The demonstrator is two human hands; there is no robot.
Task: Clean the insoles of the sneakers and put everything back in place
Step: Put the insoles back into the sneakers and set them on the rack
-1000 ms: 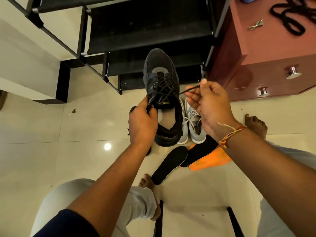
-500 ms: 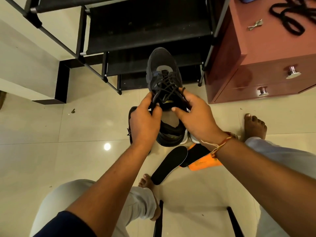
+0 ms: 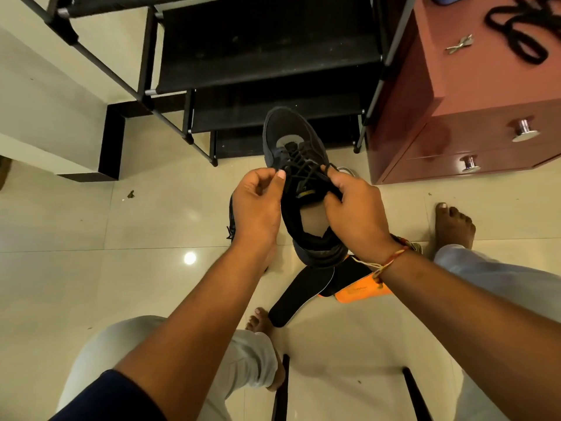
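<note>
Right hand (image 3: 355, 214) rejoined left hand (image 3: 258, 208), pinching matte sneaker's (image 3: 285, 129) corded laces (image 3: 299, 165).

Pinching the laces (image 3: 299, 161) of the dark sneaker (image 3: 288, 129) with left hand (image 3: 258, 205) and right hand (image 3: 355, 214), just above a black insole (image 3: 288, 302) lying beneath the right wrist.

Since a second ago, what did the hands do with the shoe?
The right hand, stretched out sideways before, came back and grips the black sneaker by its laces. The left hand shifted from the collar to pinch one lace. The insoles stayed on the floor.
</note>
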